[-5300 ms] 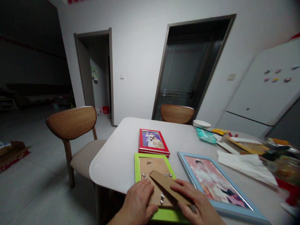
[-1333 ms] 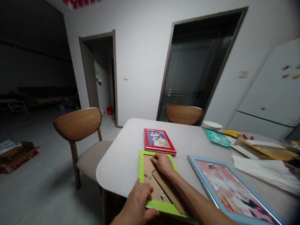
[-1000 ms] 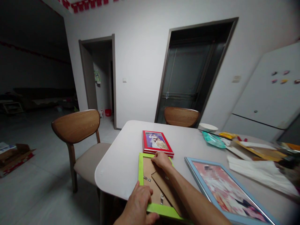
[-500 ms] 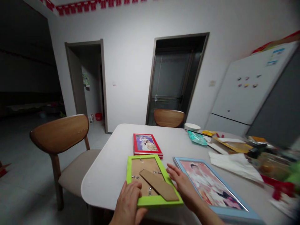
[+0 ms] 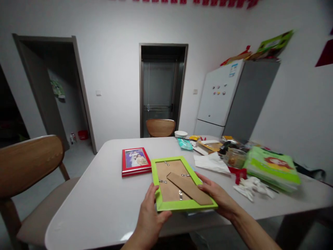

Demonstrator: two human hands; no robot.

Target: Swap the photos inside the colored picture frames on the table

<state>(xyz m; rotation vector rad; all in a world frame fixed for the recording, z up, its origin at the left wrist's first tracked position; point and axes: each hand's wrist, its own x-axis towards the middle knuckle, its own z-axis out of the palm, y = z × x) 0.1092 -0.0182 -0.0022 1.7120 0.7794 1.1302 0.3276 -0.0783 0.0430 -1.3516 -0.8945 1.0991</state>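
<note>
A green photo frame (image 5: 160, 204) is face down between my hands, its brown backing board, metal clips and slanted stand (image 5: 189, 189) facing up. My left hand (image 5: 149, 213) grips its lower left corner, thumb along the near edge. On the right edge, my right hand (image 5: 217, 194) holds it with the thumb on top near the stand. Beneath it, a blue-edged frame (image 5: 200, 213) is almost wholly hidden. To the left, a red photo frame (image 5: 136, 172) with a picture in it lies on the white table (image 5: 104, 198), apparently stacked on another red one.
Right of the frames lie white paper (image 5: 212, 162), a teal packet (image 5: 185, 143), a clear container (image 5: 236, 158), white gloves or crumpled cloth (image 5: 253, 188) and a green package (image 5: 272, 170). A white bowl (image 5: 180, 134) stands at the back. Wooden chairs stand left (image 5: 31, 166) and behind (image 5: 160, 127).
The green frame has moved right, over the blue frame, now held in both hands. My right hand has closed on its edge. The view has turned right.
</note>
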